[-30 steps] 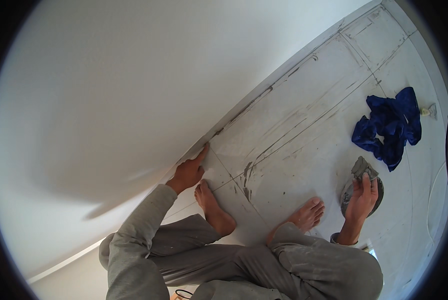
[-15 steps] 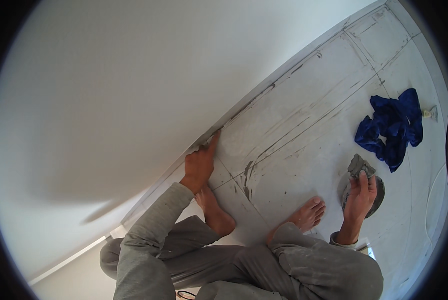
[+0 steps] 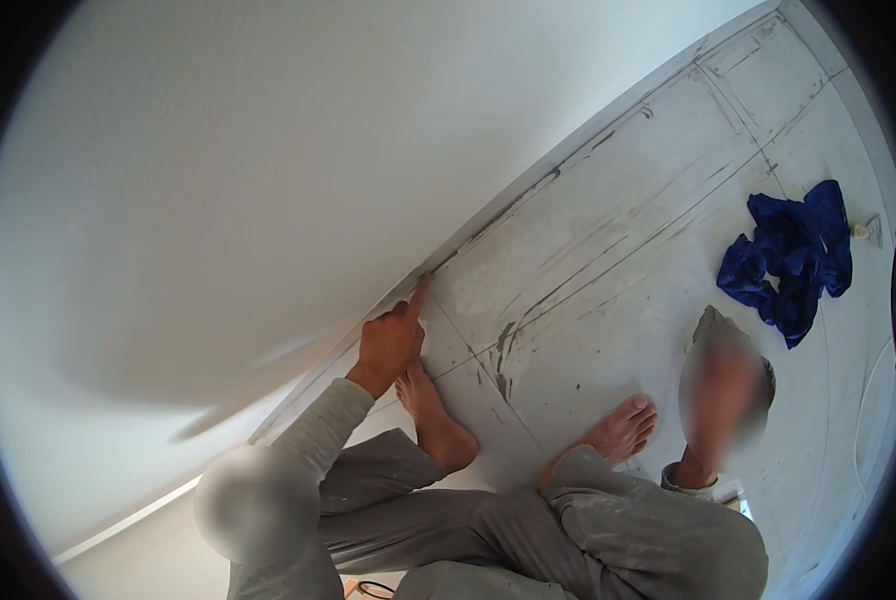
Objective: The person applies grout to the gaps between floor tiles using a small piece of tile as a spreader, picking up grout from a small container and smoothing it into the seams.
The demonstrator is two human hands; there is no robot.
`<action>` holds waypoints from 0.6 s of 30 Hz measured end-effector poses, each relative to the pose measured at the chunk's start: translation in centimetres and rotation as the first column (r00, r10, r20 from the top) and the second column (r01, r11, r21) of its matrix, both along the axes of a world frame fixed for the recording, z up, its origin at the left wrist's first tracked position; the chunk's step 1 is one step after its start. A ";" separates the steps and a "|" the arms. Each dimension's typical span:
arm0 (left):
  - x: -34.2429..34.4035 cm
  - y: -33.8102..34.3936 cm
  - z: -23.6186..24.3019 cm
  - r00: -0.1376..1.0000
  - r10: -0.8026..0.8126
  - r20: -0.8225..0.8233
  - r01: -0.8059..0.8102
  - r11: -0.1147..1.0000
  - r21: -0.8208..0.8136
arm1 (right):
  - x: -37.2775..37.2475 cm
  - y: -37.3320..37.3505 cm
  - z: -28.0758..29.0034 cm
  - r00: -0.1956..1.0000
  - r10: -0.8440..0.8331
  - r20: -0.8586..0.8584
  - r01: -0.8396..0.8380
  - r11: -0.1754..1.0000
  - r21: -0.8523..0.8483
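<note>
My left hand [image 3: 390, 342] reaches to the foot of the white wall. Its index finger is stretched out, the tip on the dark joint between the skirting [image 3: 468, 232] and the floor tiles; the other fingers are curled and hold nothing. On the right, my right hand [image 3: 720, 400] is blurred, so its fingers do not show clearly. A grey, paste-covered, angular piece [image 3: 710, 322] juts out beyond its fingertips. Below that hand is a round, dark-rimmed container [image 3: 769, 378], mostly hidden.
A crumpled dark blue cloth [image 3: 798, 260] lies on the tiles at the right, with a small scraper-like tool [image 3: 868, 231] beside it. Grey smears [image 3: 504, 350] mark the tile joints. My bare feet [image 3: 623, 428] rest on the floor; a thin pale cord [image 3: 858, 430] runs along the right.
My left hand has slid slightly down and left along the wall joint. My right hand has shifted a little over the round container and is now blurred.
</note>
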State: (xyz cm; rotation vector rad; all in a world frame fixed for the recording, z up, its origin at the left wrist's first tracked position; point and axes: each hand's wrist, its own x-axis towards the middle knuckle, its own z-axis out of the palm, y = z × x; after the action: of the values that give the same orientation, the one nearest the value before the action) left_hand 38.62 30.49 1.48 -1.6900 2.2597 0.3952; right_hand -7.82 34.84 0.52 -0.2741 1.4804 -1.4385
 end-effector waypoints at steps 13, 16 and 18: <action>-4.0 -1.4 -0.4 0.998 0.029 0.052 -0.029 1.000 -0.005 | -1.1 0.7 -0.4 0.999 0.012 -0.031 -0.011 1.000 0.028; -6.2 -4.9 -1.4 0.998 -0.009 0.054 0.009 1.000 -0.011 | -0.7 0.2 -0.2 1.000 0.010 0.004 -0.010 1.000 0.007; -6.1 -5.4 -1.7 0.991 0.006 0.136 -0.008 1.000 0.017 | -0.2 -0.1 0.0 1.000 0.000 0.013 0.000 1.000 -0.015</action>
State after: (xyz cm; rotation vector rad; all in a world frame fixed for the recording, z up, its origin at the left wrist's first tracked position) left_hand 32.49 25.11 -0.17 -1.6638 2.1473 0.2914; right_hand -8.06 34.79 0.51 -0.2735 1.4602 -1.4492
